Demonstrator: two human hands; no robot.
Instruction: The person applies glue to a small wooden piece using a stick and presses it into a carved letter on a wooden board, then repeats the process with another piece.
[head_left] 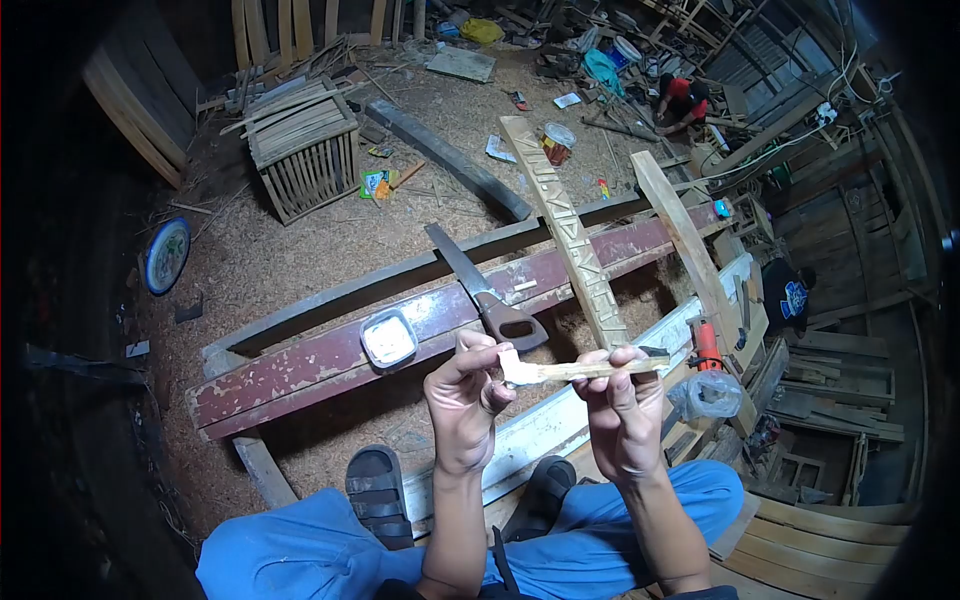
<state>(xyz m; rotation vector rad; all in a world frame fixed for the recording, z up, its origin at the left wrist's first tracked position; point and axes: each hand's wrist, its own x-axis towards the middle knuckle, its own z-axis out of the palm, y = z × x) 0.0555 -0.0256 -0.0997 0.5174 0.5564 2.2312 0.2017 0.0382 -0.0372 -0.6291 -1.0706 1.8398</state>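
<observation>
My right hand (628,420) pinches a short, narrow wooden stick (560,371) held level in front of me. A pale, whitish lump or small block (514,368) sits at the stick's left end; whether it is wood or paste I cannot tell. The curled fingers of my left hand (463,405) close on that pale end. Beyond my hands, a handsaw (470,275) lies across a worn maroon plank (290,378). Beside the saw stands a square plastic tub (388,338) with white contents.
A carved board (565,225) and a plain board (680,225) lie across the plank. At right are a red power tool (707,345) and a plastic bag (712,395). A slatted crate (305,150) stands at back left. Another person (685,100) crouches at back right.
</observation>
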